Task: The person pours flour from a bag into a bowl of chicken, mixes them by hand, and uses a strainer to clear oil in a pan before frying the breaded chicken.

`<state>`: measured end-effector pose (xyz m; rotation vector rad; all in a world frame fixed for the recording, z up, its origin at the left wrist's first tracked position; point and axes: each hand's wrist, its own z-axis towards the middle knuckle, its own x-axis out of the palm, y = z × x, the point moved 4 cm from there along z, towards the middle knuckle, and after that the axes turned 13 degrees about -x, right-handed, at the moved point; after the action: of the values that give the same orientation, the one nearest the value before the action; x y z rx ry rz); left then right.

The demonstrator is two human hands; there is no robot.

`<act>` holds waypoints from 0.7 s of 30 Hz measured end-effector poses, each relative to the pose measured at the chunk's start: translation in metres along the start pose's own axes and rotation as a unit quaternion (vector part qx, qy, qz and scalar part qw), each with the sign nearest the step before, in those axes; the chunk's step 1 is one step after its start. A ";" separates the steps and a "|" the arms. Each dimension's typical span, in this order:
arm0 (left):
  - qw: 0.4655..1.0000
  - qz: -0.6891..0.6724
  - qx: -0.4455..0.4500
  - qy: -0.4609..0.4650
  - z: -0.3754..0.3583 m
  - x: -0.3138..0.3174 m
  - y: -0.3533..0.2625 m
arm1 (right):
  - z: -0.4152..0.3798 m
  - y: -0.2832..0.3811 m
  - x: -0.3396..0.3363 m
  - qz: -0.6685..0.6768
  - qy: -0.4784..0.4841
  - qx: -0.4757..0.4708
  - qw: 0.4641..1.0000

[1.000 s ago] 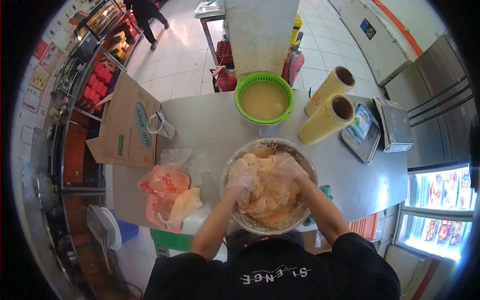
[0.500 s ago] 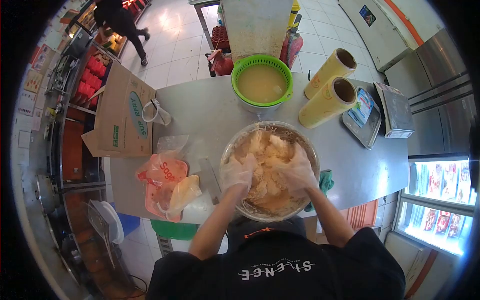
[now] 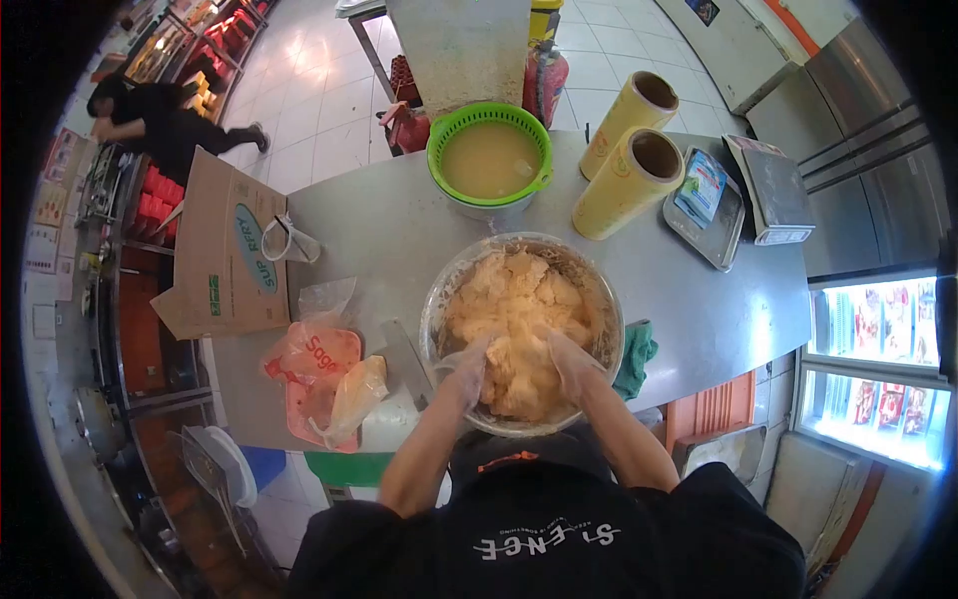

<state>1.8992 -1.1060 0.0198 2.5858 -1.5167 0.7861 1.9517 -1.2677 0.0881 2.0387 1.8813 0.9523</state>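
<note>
A large metal bowl (image 3: 435, 299) on the steel table holds floury, coated pieces of food (image 3: 519, 290). My left hand (image 3: 469, 371), in a clear plastic glove, is at the bowl's lower left, against the pieces, its fingers partly buried. Opposite it, my right hand (image 3: 571, 365), also gloved, presses on the pieces from the lower right, and its fingertips are hidden among them. Just behind the bowl stands a green strainer (image 3: 545, 178) in a container of cloudy liquid (image 3: 489, 162).
Two wrap rolls (image 3: 629, 185), a tray (image 3: 733, 240) and a scale (image 3: 773, 190) stand back right. Left are a carton (image 3: 225, 250), a cup (image 3: 289, 240), a pink tray (image 3: 296, 404) and a flat blade (image 3: 407, 361). A green cloth (image 3: 637, 359) lies right. Another person (image 3: 170, 125) is far left.
Both hands have moved down toward the bowl's near side, and the coated pieces are heaped differently. The view has shifted slightly. The other person has moved left and leans over.
</note>
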 end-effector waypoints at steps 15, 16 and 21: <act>0.847 0.260 0.008 -0.463 -0.025 0.014 0.038 | 0.014 -0.082 -0.028 -0.234 -0.129 -0.019 0.963; 0.859 0.289 0.003 -0.422 -0.045 0.037 0.034 | 0.040 -0.117 -0.035 -0.263 -0.068 -0.153 0.950; 0.936 0.080 0.052 -0.340 -0.032 0.055 0.050 | 0.036 -0.116 -0.003 -0.412 0.007 -0.335 0.847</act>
<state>1.8667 -1.1677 0.0615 3.0209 -1.8914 -0.0689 1.8779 -1.2420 -0.0054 0.7065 1.7770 1.1113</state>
